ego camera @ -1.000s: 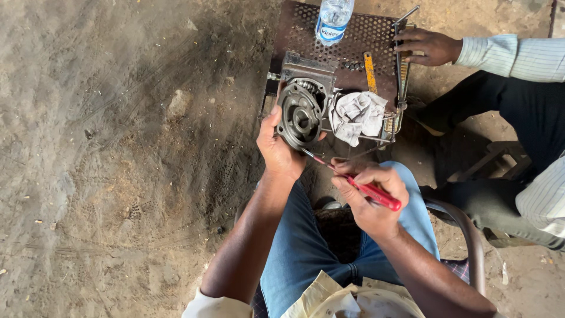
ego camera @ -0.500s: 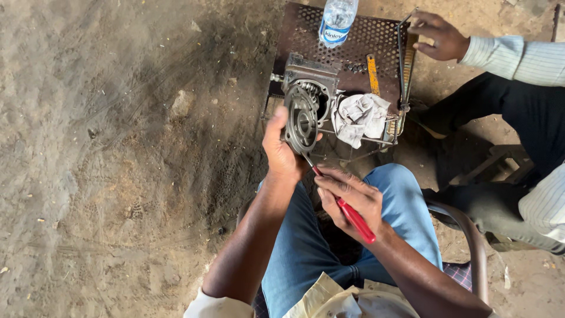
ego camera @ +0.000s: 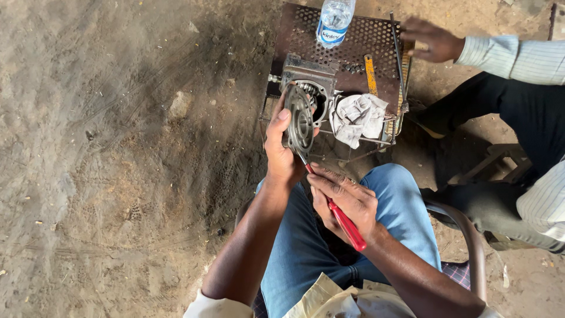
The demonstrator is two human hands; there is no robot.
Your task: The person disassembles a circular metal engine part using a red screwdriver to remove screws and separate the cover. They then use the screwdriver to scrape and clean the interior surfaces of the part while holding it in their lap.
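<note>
The left hand [ego camera: 281,154] is up in front, at the end of a bare arm that reaches forward. Its fingers [ego camera: 280,123] curl shut in a tight grip, thumb on the far side. The right hand [ego camera: 346,200] sits lower and closer, just beside it, fingers bent and closed, wrist turned in.

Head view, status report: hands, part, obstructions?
Left hand grips round metal cover, on edge. Right hand holds red-handled screwdriver, tip at cover. Another person's hand on perforated stand.
</note>
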